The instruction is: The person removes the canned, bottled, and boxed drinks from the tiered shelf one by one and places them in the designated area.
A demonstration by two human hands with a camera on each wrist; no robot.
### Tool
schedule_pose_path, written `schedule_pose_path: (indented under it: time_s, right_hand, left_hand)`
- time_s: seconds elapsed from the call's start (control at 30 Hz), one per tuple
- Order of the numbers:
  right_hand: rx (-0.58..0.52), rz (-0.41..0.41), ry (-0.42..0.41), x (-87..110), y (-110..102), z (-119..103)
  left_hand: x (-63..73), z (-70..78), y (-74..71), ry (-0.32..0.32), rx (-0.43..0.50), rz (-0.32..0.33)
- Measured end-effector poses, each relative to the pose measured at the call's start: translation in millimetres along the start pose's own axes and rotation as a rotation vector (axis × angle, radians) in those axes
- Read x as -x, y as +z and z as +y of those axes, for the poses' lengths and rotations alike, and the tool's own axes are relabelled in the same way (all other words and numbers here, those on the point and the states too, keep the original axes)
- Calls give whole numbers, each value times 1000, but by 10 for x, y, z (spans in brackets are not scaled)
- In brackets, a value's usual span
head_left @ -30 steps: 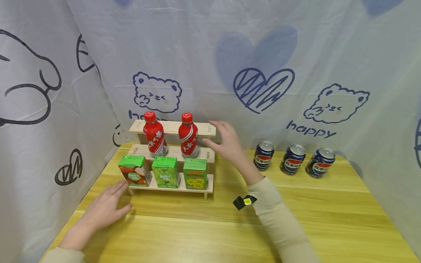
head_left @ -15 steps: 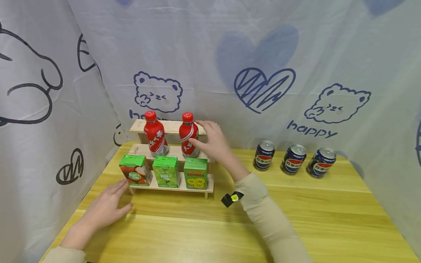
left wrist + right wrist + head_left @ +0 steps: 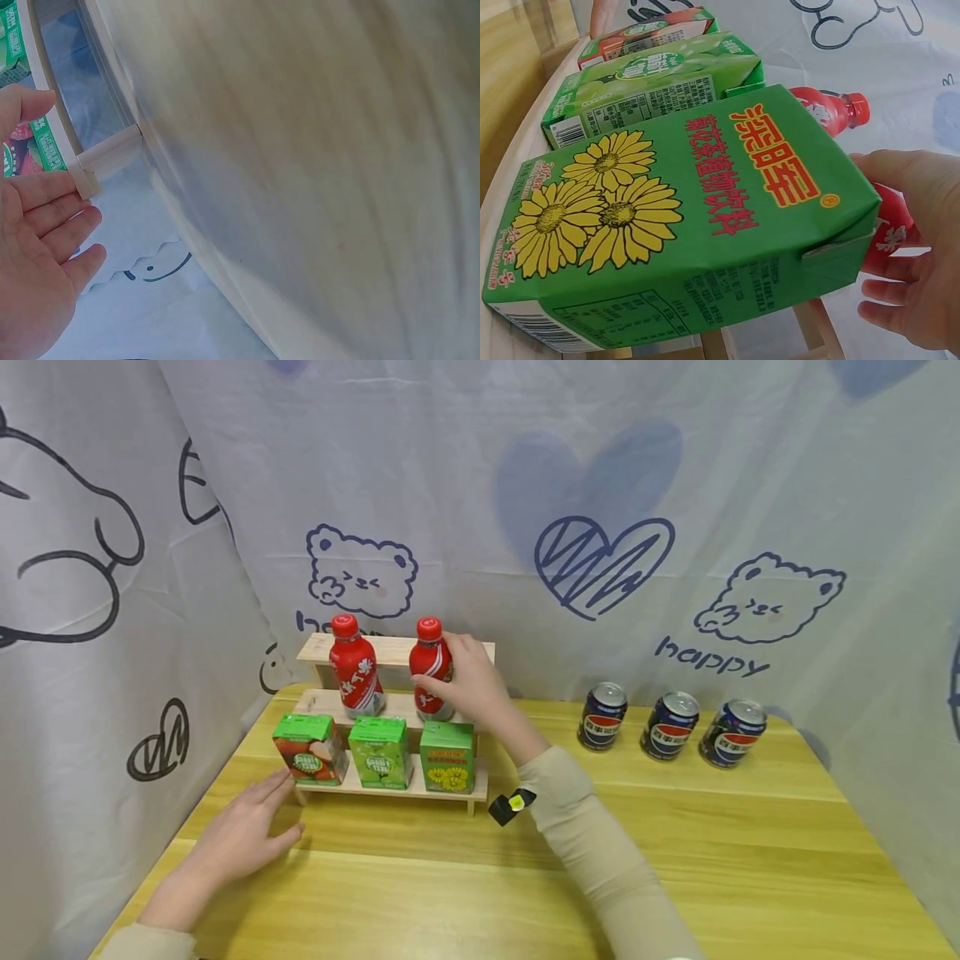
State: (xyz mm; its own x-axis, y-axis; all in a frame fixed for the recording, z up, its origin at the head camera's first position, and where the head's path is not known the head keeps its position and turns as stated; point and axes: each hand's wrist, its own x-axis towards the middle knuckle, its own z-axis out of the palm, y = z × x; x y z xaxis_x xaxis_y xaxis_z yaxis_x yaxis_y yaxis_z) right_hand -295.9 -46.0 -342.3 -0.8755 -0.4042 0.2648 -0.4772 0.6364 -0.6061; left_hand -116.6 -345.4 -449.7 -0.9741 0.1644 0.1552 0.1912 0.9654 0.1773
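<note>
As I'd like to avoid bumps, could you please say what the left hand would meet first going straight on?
The left hand would most likely meet the left end of the lowest shelf, beneath the red box; the two may be touching, though depth is unclear.

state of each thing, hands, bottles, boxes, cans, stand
stand, upright on its legs
right bottle, capped, upright
left bottle, capped, upright
red-and-green box, upright, looks closed
light green box, upright, looks closed
flower box, upright, looks closed
left can, upright, tab unclear
middle can, upright, tab unclear
right can, upright, tab unclear
right hand, thumb and fingers around right bottle
left hand, loosely extended, fingers against stand's left end
</note>
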Motion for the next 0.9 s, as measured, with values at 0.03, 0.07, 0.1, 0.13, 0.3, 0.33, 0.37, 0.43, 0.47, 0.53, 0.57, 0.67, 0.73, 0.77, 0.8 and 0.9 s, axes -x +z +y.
schedule_pose_path:
  time_s: [0.03,0.07,0.1,0.13,0.3,0.33,0.37,0.43,0.47,0.53,0.57,0.67,0.73,0.77,0.8,0.9]
  right_hand:
    - [0,-1,1,-4,2,-5]
    - [-3,-1,4,-9,3,-7]
    - [0,1,4,-12,5,-9]
    - [3,4,3,-14,6,-10]
    - [26,35,-19,-15,11,-7]
    - [30,41,-25,-15,14,-2]
    - [32,49,-29,-14,15,1]
    - [29,66,-40,-7,15,13]
    - [30,77,-45,-2,13,20]
    - [28,99,-54,11,5,41]
    - [25,111,-59,19,-3,50]
    - [15,142,-62,39,-37,87]
    - [5,155,-59,59,-72,108]
    - [3,161,-57,69,-93,117]
    - [3,169,-58,82,-116,128]
    - [0,195,-59,117,-185,177]
  left_hand:
    - [-1,0,3,1,-1,-1]
    - [-2,-1,6,2,-1,-2]
    - [-5,-3,8,2,0,-3]
    - [-6,-5,11,3,0,-4]
    - [-11,-15,16,7,4,-5]
    - [-10,-15,16,8,4,-4]
    - [-10,-14,14,9,4,-4]
    - [-11,-12,9,9,4,-2]
    - [-11,-10,7,10,3,-1]
    - [-11,-6,4,13,2,1]
    - [-11,-5,4,14,2,1]
    - [-8,-4,6,17,1,2]
    - [-5,-4,6,17,2,3]
    - [-5,-7,6,15,2,1]
    - [-5,-8,7,13,2,-2]
    - [-10,-11,4,9,1,-9]
